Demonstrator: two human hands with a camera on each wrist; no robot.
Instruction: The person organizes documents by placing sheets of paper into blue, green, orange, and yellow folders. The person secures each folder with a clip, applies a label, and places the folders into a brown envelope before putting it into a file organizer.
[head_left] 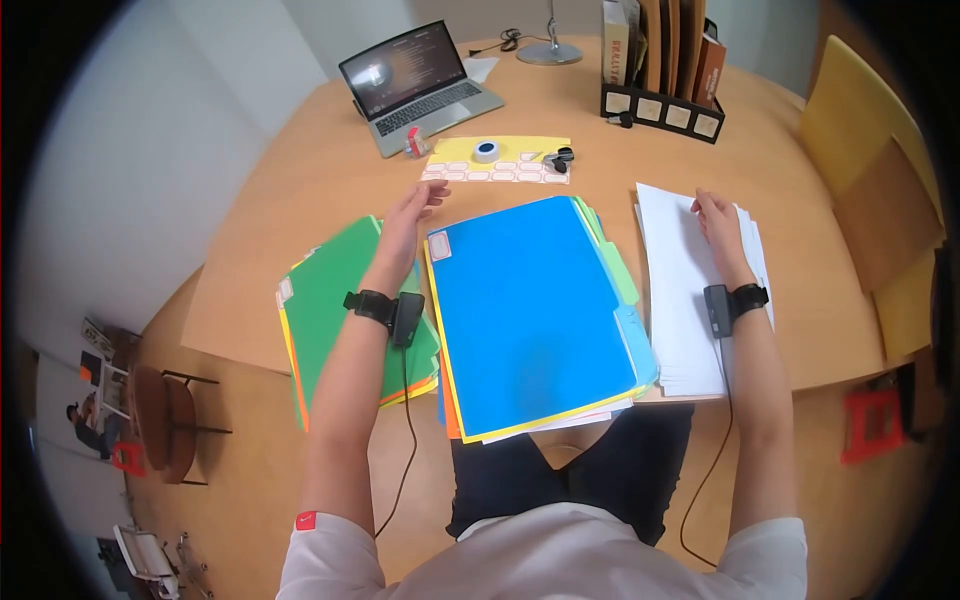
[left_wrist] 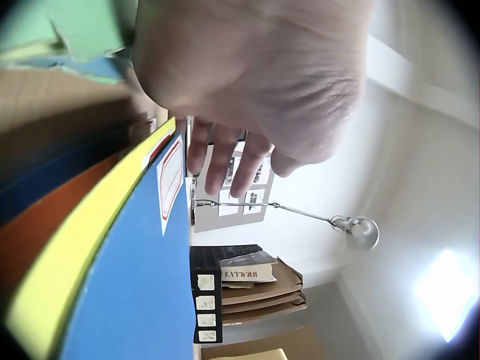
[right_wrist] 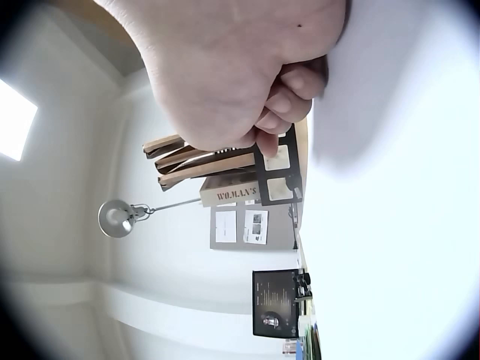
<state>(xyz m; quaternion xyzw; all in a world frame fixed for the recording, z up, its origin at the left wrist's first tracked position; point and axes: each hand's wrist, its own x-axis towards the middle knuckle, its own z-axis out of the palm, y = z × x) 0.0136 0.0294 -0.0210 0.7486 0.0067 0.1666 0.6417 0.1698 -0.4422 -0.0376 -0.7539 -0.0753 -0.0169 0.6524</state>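
A stack of folders with a blue one (head_left: 535, 310) on top lies at the table's front edge, a small label at its upper left corner. To its left is a stack topped by a green folder (head_left: 335, 315); to its right, a pile of white paper (head_left: 680, 290). My left hand (head_left: 408, 225) is over the space between the two folder stacks, fingers relaxed and holding nothing; the left wrist view shows it beside the labelled corner of the blue folder (left_wrist: 142, 277). My right hand (head_left: 722, 232) is at the white paper (right_wrist: 390, 247), its fingers loosely curled around nothing. Whether it touches the paper, I cannot tell.
Farther back lie a yellow sheet with labels (head_left: 455, 152), a tape roll (head_left: 487, 152) and scissors (head_left: 560, 158). A laptop (head_left: 425, 105) stands behind at left, a lamp base (head_left: 549, 52) at centre, a black file holder (head_left: 660, 112) at right. Yellow chair (head_left: 870, 120) at far right.
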